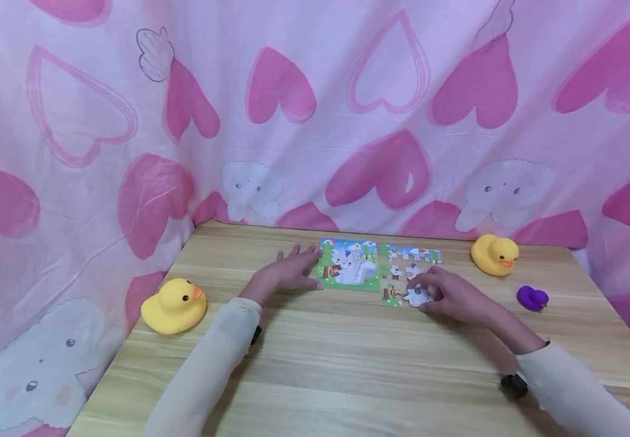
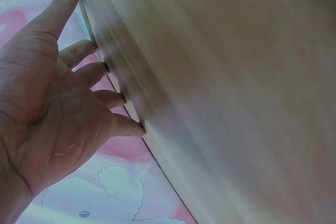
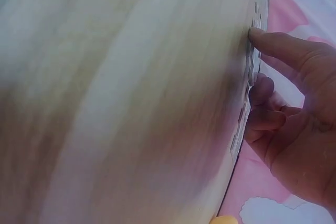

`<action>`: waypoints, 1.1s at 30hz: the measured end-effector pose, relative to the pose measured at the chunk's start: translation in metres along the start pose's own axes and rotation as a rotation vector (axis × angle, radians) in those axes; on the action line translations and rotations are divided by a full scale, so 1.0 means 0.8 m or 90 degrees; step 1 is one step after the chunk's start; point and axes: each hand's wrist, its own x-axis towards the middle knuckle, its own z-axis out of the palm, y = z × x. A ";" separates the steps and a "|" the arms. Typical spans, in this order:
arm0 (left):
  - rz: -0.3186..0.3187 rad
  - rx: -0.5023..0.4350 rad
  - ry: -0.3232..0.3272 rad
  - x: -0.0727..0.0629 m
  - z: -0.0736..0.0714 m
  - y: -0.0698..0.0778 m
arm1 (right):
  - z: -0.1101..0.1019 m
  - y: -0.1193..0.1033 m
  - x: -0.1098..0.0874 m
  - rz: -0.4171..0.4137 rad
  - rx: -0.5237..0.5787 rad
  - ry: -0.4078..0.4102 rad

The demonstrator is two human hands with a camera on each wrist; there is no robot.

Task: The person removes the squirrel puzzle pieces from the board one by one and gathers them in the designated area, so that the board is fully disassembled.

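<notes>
A square picture card (image 1: 349,265) with a white squirrel on it lies near the back of the table. My left hand (image 1: 292,271) rests beside its left edge, fingers spread and fingertips down on the tabletop; the left wrist view shows the palm of this hand (image 2: 58,103). To the right of the card lie several loose jigsaw pieces (image 1: 391,295) in rough rows. Over the lower right of them, my right hand (image 1: 451,294) pinches a white-and-green jigsaw piece (image 1: 417,295) between thumb and fingers, flat at table level. In the right wrist view this hand (image 3: 299,108) has curled fingers.
A yellow rubber duck (image 1: 174,306) sits at the table's left side. Another yellow duck (image 1: 494,255) stands at the back right, with a small purple duck (image 1: 532,298) in front of it. A pink heart-patterned curtain (image 1: 315,121) hangs behind the wooden table (image 1: 337,376).
</notes>
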 end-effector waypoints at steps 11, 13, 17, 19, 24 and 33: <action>-0.002 0.010 -0.003 0.003 0.001 -0.002 | -0.001 0.005 -0.003 -0.004 0.002 -0.025; -0.004 0.010 -0.002 0.004 0.001 -0.002 | -0.001 0.004 -0.003 -0.006 0.005 -0.026; -0.007 0.013 0.000 0.004 0.002 -0.002 | -0.003 -0.001 0.002 -0.010 -0.009 -0.018; -0.005 0.014 0.001 0.003 0.001 -0.002 | -0.003 -0.006 0.007 -0.008 -0.020 -0.011; 0.004 0.014 0.004 0.003 0.001 -0.001 | 0.002 -0.023 0.026 -0.024 -0.034 0.008; 0.002 0.009 0.002 0.001 0.000 0.002 | 0.024 -0.060 0.074 -0.066 -0.026 0.027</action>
